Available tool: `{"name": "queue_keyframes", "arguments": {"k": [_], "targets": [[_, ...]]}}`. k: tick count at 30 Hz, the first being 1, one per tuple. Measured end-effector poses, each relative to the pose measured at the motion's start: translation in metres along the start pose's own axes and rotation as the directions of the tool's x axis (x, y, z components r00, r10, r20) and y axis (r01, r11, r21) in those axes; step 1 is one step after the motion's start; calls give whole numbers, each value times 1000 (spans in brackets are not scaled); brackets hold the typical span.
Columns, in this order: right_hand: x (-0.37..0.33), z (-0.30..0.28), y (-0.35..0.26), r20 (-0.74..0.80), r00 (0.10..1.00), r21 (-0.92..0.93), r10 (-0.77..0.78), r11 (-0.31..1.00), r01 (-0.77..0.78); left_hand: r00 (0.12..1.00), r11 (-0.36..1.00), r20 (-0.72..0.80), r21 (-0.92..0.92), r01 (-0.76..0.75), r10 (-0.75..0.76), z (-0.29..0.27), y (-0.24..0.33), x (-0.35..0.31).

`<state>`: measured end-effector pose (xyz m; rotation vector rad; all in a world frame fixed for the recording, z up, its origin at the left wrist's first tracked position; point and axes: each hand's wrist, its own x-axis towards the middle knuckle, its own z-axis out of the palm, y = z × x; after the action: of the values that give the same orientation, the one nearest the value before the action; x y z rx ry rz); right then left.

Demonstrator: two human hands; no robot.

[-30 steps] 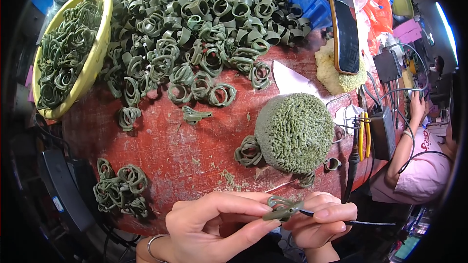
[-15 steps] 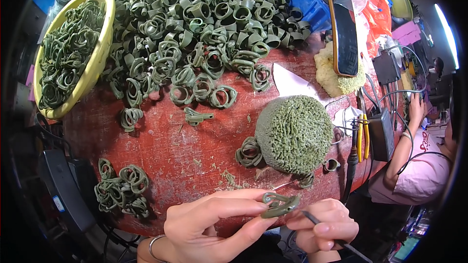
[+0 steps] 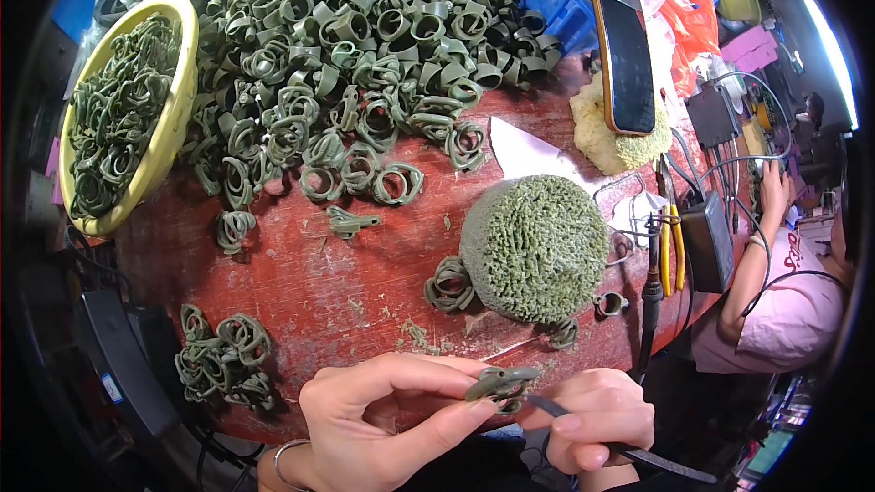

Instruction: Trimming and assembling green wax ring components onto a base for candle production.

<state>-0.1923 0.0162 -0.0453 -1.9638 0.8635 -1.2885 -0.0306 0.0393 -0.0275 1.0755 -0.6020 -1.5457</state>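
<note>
My left hand [image 3: 387, 415] pinches a dark green wax ring [image 3: 504, 380] between thumb and forefinger, just above the table's near edge. A slim dark carving tool, perhaps a small file [image 3: 665, 465], is held in the closed fingers of my right hand [image 3: 597, 415]. Its tip meets or nearly meets the ring's lower right side; contact is hard to tell. Beyond my hands stands a round green block with a rough, pitted top [image 3: 544, 248]. One loose ring cluster [image 3: 449, 283] lies at the block's left, and a small plain ring [image 3: 611, 303] at its right.
A large heap of green rings [image 3: 365, 32] covers the far table. A yellow basin [image 3: 182, 109] of rings stands left, with a small pile [image 3: 223, 360] nearer. At right are a phone [image 3: 627, 59], yellow-handled pliers [image 3: 673, 251], cables and a black box [image 3: 706, 241]. A co-worker [image 3: 766, 310] sits right.
The ring has turned in my left fingers, showing another side. My right hand has shifted slightly, and the tool now lies flatter, its tip nearer the ring. The whole view has moved a little.
</note>
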Motion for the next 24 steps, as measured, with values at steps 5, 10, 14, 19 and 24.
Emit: {"name": "queue_keyframes", "arguments": {"k": [5, 10, 14, 19, 24], "targets": [[2, 2, -1, -118, 993, -40, -10, 999, 5, 999, 995, -6, 92, -39, 40, 2, 1, 0], [8, -4, -2, 108, 992, -110, -57, 992, 69, 946, 797, 146, 511, -323, 290, 2, 8, 5], [4, 4, -4, -113, 988, -60, -106, 993, 99, 944, 809, 124, 489, -326, 305, 4, 9, 4], [1, 6, 4, -216, 976, -36, 31, 999, -40, 987, 969, 75, 195, -155, 143, 3, 3, 5], [29, 1, -4, 171, 927, 233, 334, 900, -368, 942, 938, 293, 251, -239, 162, 3, 5, 7]]}}
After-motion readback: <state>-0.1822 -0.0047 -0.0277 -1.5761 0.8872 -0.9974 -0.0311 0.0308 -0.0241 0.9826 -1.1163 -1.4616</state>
